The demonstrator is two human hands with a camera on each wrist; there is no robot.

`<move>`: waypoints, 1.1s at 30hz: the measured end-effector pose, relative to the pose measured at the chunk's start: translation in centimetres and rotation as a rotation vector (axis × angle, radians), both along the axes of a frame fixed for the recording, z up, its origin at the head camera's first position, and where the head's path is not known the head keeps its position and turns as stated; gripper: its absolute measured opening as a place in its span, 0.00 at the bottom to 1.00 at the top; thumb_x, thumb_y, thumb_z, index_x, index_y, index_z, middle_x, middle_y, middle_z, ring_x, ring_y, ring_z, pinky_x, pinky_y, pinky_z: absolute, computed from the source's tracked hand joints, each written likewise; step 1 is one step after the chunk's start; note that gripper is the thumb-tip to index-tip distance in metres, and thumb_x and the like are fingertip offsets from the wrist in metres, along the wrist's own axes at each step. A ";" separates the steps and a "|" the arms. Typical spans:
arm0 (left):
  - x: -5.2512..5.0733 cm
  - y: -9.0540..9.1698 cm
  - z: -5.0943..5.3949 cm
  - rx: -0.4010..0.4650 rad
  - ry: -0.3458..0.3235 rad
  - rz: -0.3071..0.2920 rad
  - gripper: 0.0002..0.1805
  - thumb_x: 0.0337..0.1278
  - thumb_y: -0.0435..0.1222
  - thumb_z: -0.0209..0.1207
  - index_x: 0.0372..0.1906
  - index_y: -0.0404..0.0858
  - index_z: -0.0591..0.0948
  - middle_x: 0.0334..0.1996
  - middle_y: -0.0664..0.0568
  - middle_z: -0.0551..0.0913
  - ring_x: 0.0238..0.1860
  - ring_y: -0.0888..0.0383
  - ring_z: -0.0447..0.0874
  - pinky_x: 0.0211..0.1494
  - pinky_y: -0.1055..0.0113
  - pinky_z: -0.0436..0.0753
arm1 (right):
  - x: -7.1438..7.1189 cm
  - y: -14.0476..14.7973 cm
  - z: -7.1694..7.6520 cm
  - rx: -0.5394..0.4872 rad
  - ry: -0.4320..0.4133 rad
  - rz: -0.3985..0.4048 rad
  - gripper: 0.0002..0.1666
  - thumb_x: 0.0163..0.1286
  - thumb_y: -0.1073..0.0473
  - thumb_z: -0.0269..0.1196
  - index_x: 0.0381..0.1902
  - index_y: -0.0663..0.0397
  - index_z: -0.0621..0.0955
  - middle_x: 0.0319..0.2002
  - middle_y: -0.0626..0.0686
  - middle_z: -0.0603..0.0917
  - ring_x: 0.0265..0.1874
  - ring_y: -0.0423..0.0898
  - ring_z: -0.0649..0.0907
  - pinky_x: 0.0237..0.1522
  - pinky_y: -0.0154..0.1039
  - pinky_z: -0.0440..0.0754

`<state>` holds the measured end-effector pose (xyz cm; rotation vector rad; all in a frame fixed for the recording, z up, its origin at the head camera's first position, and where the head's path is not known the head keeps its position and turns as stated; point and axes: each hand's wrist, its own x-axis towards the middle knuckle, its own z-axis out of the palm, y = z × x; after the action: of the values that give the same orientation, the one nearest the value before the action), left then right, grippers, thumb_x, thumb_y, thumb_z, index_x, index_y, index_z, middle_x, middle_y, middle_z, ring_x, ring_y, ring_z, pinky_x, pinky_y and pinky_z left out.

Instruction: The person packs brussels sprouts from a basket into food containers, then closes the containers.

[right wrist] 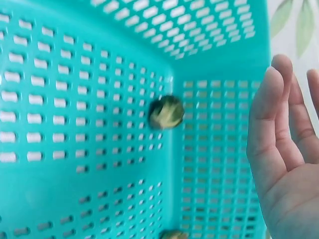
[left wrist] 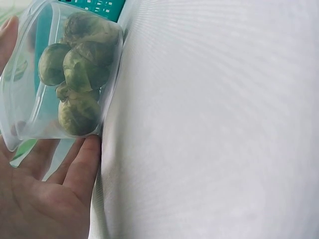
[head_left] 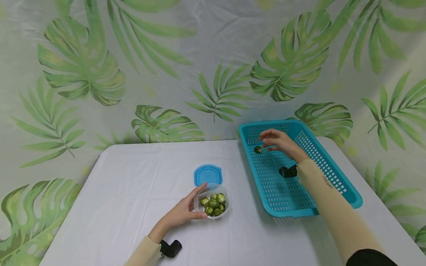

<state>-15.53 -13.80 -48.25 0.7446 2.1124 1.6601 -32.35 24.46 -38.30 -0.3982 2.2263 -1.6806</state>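
A clear round container (head_left: 228,207) holding several green Brussels sprouts (head_left: 214,203) stands on the white table. My left hand (head_left: 183,211) grips its left side between thumb and fingers; the left wrist view shows the fingertips at the container (left wrist: 30,124) and the sprouts (left wrist: 87,64) through its wall. Over the far part of the blue basket (head_left: 276,212) is my right hand (head_left: 281,143), fingers loosely bent and holding nothing. One sprout (head_left: 257,149) lies in the basket just left of those fingers. In the right wrist view the hand (right wrist: 289,149) is apart from a sprout (right wrist: 167,112); another (right wrist: 174,234) is cut off at the bottom edge.
Behind the container, a blue lid (head_left: 208,174) lies flat on the white table (head_left: 133,184). The basket's raised rim and perforated walls surround the space below my right hand. A leaf-patterned sheet (head_left: 219,92) rises along the table's far edge.
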 end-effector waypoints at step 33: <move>0.1 0.0 0.0 0.007 -0.005 -0.001 0.49 0.58 0.34 0.65 0.77 0.46 0.46 0.73 0.49 0.56 0.72 0.50 0.50 0.66 0.46 0.63 | -1.0 -0.9 -4.4 0.268 -0.040 -0.037 0.29 0.74 0.66 0.51 0.69 0.68 0.59 0.67 0.70 0.58 0.54 0.66 0.74 0.52 0.56 0.75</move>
<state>-15.46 -13.76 -48.25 0.7432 2.1035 1.6677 -33.37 23.59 -42.69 -0.2550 2.3993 -1.3678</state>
